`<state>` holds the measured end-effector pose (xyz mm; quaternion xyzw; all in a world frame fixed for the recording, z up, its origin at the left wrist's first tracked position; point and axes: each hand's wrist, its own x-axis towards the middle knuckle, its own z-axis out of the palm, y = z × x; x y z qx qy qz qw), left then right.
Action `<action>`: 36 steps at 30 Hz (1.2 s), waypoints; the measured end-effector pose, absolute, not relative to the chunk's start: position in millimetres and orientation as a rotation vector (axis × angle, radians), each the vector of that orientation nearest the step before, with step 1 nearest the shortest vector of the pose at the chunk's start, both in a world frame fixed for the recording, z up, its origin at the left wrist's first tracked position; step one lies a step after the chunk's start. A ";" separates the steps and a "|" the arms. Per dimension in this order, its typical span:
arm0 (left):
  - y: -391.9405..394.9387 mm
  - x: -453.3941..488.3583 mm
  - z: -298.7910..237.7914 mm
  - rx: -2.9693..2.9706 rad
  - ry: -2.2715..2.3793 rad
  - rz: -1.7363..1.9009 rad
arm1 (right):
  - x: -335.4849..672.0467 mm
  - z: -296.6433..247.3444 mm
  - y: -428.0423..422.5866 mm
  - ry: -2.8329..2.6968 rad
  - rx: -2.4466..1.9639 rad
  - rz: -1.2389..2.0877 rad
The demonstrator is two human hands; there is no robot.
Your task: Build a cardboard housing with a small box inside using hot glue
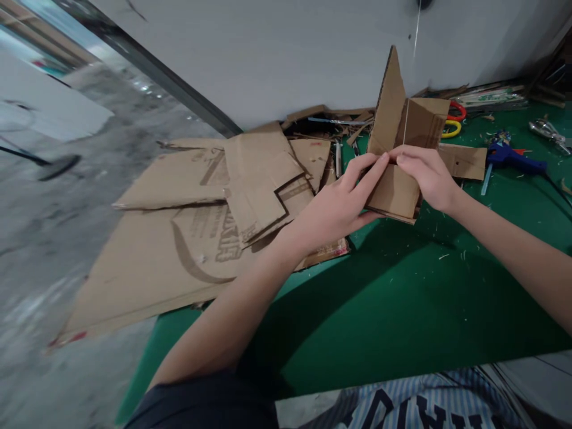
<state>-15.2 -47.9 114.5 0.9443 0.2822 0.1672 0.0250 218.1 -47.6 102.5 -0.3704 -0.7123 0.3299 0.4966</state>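
Observation:
Both hands grip a small folded cardboard structure (394,192) above the green table. My left hand (342,199) is closed on its left side, with the fingertips pressed along the top edge of the front panel. On the right, my right hand (426,173) is closed around the other side, its thumb and fingers meeting close to the left fingertips. A tall pointed panel (388,104) rises upright behind the hands, and a wider flap (426,125) stands to its right. The fingers hide the joint between the panels.
Flat cardboard sheets (152,262) are stacked at left, overhanging the green table (379,328). A blue glue gun (516,159) with a cord lies at right. Scissors with red and yellow handles (453,128) lie behind the structure. Cardboard scraps (330,116) line the white wall (290,59).

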 end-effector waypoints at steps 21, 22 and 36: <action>-47.6 -13.3 126.5 2.966 0.911 0.472 | 212.9 114.5 -42.9 -1.567 -1.003 0.941; -48.0 -13.3 126.4 2.966 0.906 0.468 | 212.6 114.3 -42.9 -1.568 -1.007 0.935; -42.9 -17.9 125.7 3.011 0.818 0.444 | 213.6 109.1 -40.2 -1.499 -1.031 0.993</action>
